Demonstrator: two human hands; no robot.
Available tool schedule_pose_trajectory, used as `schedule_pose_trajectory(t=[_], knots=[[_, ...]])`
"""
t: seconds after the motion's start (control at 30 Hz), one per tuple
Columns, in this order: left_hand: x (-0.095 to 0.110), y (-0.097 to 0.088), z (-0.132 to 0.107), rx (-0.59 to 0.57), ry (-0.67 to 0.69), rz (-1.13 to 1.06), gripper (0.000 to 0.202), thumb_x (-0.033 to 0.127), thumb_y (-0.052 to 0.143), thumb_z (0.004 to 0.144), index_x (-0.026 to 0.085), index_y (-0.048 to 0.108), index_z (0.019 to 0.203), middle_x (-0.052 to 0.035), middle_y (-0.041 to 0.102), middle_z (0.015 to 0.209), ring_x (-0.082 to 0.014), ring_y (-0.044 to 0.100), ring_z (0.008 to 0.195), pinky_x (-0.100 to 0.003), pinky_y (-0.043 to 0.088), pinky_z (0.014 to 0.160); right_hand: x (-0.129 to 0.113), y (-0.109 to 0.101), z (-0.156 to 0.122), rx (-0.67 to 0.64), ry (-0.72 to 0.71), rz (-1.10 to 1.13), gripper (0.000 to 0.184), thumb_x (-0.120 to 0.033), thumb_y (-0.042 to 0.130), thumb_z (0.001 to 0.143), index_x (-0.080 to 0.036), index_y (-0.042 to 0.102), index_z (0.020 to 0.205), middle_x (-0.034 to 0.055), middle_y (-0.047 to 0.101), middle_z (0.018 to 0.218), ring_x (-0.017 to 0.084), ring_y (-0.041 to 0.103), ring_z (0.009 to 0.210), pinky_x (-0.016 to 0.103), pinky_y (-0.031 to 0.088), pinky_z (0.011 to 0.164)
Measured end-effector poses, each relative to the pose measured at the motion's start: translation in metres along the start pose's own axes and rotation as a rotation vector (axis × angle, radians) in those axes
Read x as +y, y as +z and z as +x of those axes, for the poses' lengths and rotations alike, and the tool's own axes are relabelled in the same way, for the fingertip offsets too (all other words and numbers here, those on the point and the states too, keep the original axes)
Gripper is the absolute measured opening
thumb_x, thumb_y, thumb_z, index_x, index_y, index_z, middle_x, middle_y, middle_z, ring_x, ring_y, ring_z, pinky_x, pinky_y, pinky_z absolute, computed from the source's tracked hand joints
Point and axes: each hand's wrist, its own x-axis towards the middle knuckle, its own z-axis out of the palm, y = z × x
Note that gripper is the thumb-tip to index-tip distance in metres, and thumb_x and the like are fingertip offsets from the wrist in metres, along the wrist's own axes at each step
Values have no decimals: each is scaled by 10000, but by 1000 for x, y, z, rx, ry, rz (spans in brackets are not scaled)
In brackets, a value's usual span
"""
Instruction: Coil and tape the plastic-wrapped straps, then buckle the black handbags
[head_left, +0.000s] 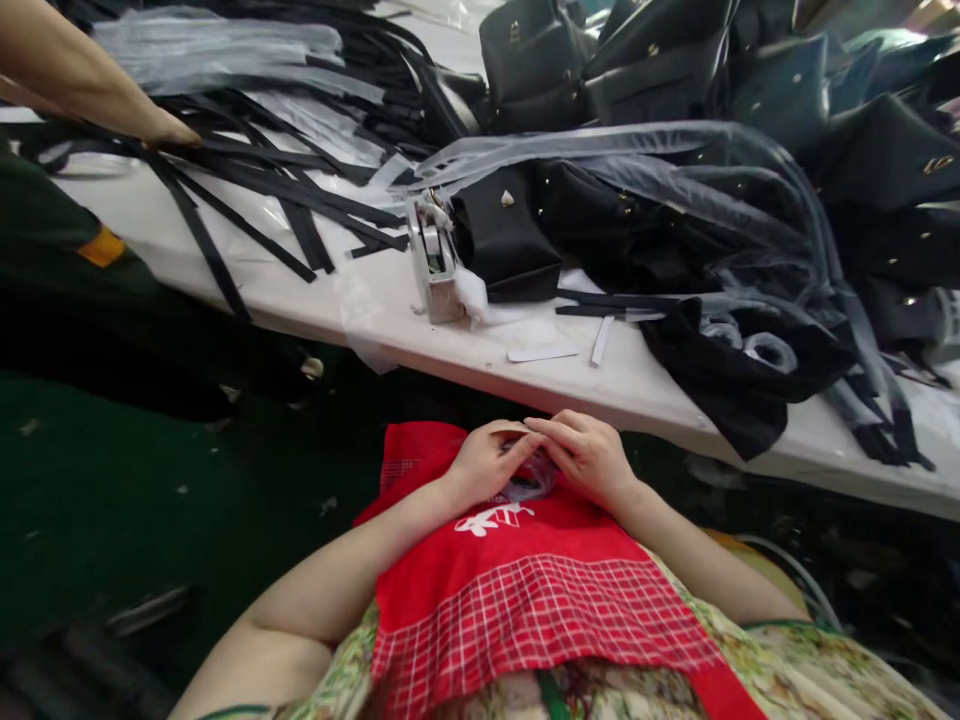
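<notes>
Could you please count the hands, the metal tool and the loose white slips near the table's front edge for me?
Hands: 3 (left hand, right hand, co-worker's hand)
Metal tool: 1
White slips: 2
Total: 6

A long white flat-topped worktable (645,390) runs slantwise across the view, from upper left to lower right, its top brightly and evenly lit. Below it spreads a dark green floor (112,500), flecked with small pale scraps and sunk in shadow near the table's edge.
</notes>
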Motion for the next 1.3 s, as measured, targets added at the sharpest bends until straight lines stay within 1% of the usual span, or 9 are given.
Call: schedule_pose_trajectory(t=[0.13, 0.4, 0.5, 0.63, 0.77, 0.9, 1.0, 1.13, 1.3], knots=[[1, 2, -2, 32, 39, -38, 440, 504, 469, 927, 177, 701, 746, -60, 707, 820, -181, 644, 805, -272, 499, 737, -4, 7, -11, -13, -27, 123, 337, -310, 432, 980, -222, 657, 1215, 74, 656, 912, 172, 614, 802, 295, 482, 733], [2, 4, -6, 15, 22, -2, 360, 422, 475, 943, 182, 707, 808, -56, 720, 846, -180, 660, 834, -280, 508, 774, 8, 3, -7, -101, 21, 409, 324, -301, 445, 980, -194, 649, 1207, 77, 660, 965, 158, 633, 854, 274, 508, 763], [3, 1, -5, -6, -11, 11, 351, 401, 444, 951, 185, 719, 926, -61, 732, 979, -193, 663, 949, -295, 496, 877, 9, -3, -11, -24, 34, 294, 310, -282, 446, 978, -178, 650, 1187, 73, 702, 942, 159, 657, 838, 271, 510, 760], [2, -4, 0, -66, -137, -27, 371, 369, 393, 953, 178, 710, 983, -61, 732, 1020, -203, 666, 974, -315, 498, 907, -6, -24, -24, 55, -24, 75, 211, -294, 533, 942, -208, 718, 997, 22, 751, 829, 137, 683, 709, 234, 477, 676], [-2, -7, 7, -124, -291, -47, 324, 354, 446, 915, 177, 708, 988, -57, 745, 995, -210, 682, 945, -315, 518, 874, -29, -41, -31, -135, -69, -213, 205, -312, 557, 910, -231, 741, 867, -4, 720, 645, 139, 635, 528, 265, 366, 533], [-2, -7, 10, -140, -310, 27, 330, 351, 437, 912, 188, 711, 996, -53, 744, 1029, -215, 679, 971, -316, 509, 891, -47, -48, -32, -282, 13, -459, 277, -240, 514, 893, -195, 684, 680, 38, 670, 544, 169, 591, 459, 297, 222, 471], [0, -6, 9, -142, -297, 102, 352, 365, 408, 927, 204, 710, 1008, -40, 744, 1039, -212, 675, 987, -306, 505, 889, -54, -46, -30, -354, 38, -504, 286, -184, 490, 883, -180, 630, 633, 62, 659, 542, 189, 596, 462, 307, 182, 461], [6, -5, 9, -140, -282, 194, 360, 377, 396, 929, 228, 707, 1031, -27, 737, 1079, -213, 665, 1023, -293, 506, 883, -50, -28, -17, -443, 17, -418, 260, -182, 468, 894, -163, 635, 696, 79, 689, 624, 194, 627, 520, 289, 228, 461], [18, -4, 2, -125, -277, 295, 391, 413, 385, 909, 253, 699, 1080, -17, 730, 1116, -225, 664, 1051, -330, 509, 922, -44, -16, -2, -399, 67, -350, 217, -185, 463, 900, -137, 653, 807, 89, 712, 709, 196, 651, 579, 279, 335, 463]])
